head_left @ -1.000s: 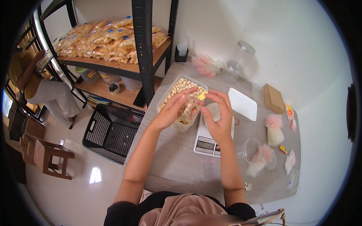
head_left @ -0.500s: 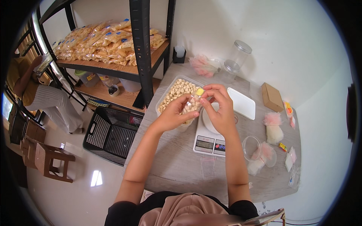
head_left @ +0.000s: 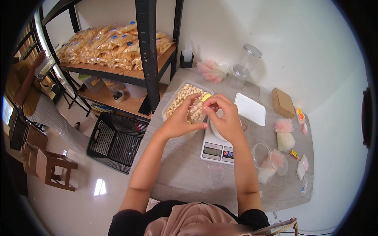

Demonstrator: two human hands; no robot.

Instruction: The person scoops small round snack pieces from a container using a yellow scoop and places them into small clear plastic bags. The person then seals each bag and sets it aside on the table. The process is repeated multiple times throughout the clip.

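Between my hands is a small clear plastic bag [head_left: 195,113] of pale round pieces, with a yellow patch near its top. My left hand [head_left: 179,120] is closed round the side of the bag. Thumb and fingers of my right hand [head_left: 223,118] pinch its upper edge. Behind the bag stands a clear tub [head_left: 167,105] filled with the same beige pieces [head_left: 185,94]. Under my right hand sits a white kitchen scale [head_left: 212,150] with a round container on it, partly hidden by that hand.
A white lid [head_left: 250,109], a brown box [head_left: 283,103], clear jars [head_left: 247,59] and bundles of small bags [head_left: 284,135] lie on the grey table [head_left: 189,177]. To the left are a black crate [head_left: 114,141], a shelf of snack bags [head_left: 106,47], a stool [head_left: 55,169] and another person [head_left: 31,86].
Both hands with the bag have shifted slightly down and left, and my right fingers have moved along its top edge. The other person has raised an arm and shifted position.
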